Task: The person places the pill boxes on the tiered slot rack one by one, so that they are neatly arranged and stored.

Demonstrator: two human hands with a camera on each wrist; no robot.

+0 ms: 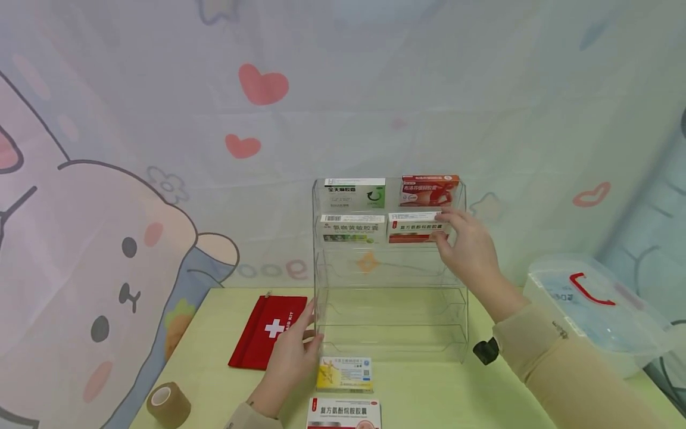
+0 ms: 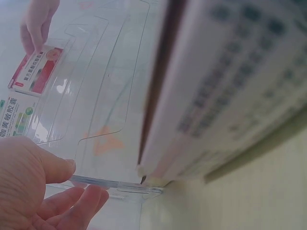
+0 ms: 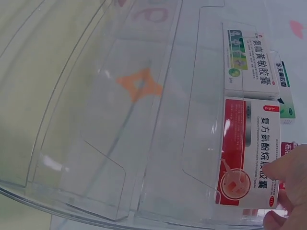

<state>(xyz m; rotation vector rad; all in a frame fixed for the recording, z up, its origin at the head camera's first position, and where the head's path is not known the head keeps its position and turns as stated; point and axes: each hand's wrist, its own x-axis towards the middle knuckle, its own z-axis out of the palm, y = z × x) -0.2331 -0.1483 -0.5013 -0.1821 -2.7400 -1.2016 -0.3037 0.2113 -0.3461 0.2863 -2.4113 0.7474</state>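
A clear plastic tiered rack (image 1: 393, 296) stands upright on the table. My left hand (image 1: 291, 359) grips its left side edge, thumb on one face and fingers on the other, as the left wrist view shows. On the second tier from the top, my right hand (image 1: 471, 245) pinches the right end of a white and red medicine box (image 3: 247, 153). Left of that box sits a white and green medicine box (image 1: 352, 230). The top tier holds another green and white box (image 1: 355, 194) and a red box (image 1: 430, 192).
In front of the rack lie a yellow and white box (image 1: 345, 374) and a white and red box (image 1: 343, 412). A red first aid pouch (image 1: 255, 333) and a brown bandage roll (image 1: 174, 408) lie left. A translucent lidded bin (image 1: 589, 322) stands right.
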